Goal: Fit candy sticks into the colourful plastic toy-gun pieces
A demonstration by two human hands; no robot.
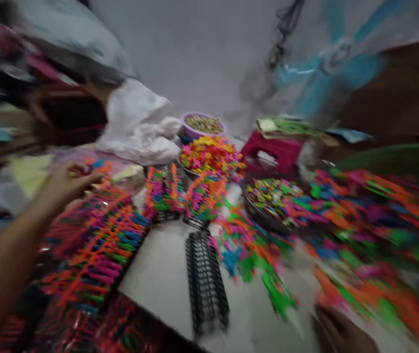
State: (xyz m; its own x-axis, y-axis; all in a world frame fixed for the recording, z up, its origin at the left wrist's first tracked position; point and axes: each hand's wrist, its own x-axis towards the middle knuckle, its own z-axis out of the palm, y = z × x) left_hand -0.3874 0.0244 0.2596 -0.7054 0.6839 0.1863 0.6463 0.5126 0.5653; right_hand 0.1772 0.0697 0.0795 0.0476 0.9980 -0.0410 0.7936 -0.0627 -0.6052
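Observation:
My left hand (60, 186) reaches over the far end of a pile of bright plastic pieces set in rows (102, 250). Its thumb stands apart from the curved fingers, and small orange and blue bits show just beyond them. At the lower right edge is my right hand (343, 331), smeared by motion and partly cut off, close to loose orange and green plastic pieces (374, 294). Whether it holds anything is unclear. A black slotted rack (206, 284) lies on the white tabletop (154, 267) between the hands, with green pieces (277, 294) to its right.
Two filled racks (163, 193) stand farther back. Behind them are a heap of yellow and pink pieces (211, 154) and a purple basin (187, 127). A dark bowl (255, 208) holds small bits. A pink stool (292, 149), white sack (135, 115) and blue fan (336, 56) are around.

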